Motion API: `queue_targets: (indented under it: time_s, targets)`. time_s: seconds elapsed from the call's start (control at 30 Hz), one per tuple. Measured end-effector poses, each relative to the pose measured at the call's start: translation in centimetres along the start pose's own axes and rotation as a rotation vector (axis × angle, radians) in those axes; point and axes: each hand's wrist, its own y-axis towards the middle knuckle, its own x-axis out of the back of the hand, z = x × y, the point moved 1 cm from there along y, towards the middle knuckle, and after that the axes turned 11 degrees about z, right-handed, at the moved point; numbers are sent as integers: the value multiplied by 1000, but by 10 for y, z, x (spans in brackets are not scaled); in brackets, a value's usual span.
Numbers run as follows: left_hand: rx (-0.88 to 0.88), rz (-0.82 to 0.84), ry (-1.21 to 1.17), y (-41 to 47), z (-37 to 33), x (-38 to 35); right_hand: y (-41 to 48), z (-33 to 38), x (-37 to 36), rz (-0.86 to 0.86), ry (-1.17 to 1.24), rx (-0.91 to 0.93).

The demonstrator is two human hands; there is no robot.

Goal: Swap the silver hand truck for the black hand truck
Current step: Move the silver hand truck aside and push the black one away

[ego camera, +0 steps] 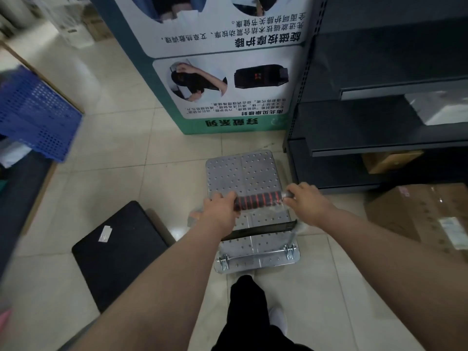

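Observation:
The silver hand truck (243, 173) stands on the tiled floor in front of me, its perforated metal deck reaching toward a display stand. Its raised handle carries a black grip with red rings (258, 200). My left hand (219, 207) clasps the left end of that handle. My right hand (304, 198) clasps the right end. The black hand truck (119, 252) lies flat on the floor to the left of the silver one, with a small white label on its deck; no handle shows on it.
A green and white printed display stand (220, 72) rises just beyond the silver deck. Dark metal shelving (379, 122) stands at the right, with cardboard boxes (417, 211) below it. A blue perforated crate (35, 115) sits at the left. My leg and shoe (250, 300) are behind the truck.

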Motion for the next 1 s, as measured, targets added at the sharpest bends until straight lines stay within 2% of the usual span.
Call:
queue_targets:
  time_s: [0.27, 0.47, 0.6, 1.0]
  targets:
    - [-46, 34, 53, 42, 5, 46, 43, 10, 34, 24, -32, -47]
    - [-79, -4, 103, 71, 0, 72, 69, 9, 58, 35, -94, -119]
    - [-102, -2, 95, 93, -9, 87, 81, 8, 72, 16, -52, -156]
    - [-82, 12, 72, 135, -37, 92, 101, -15, 101, 15, -93, -207]
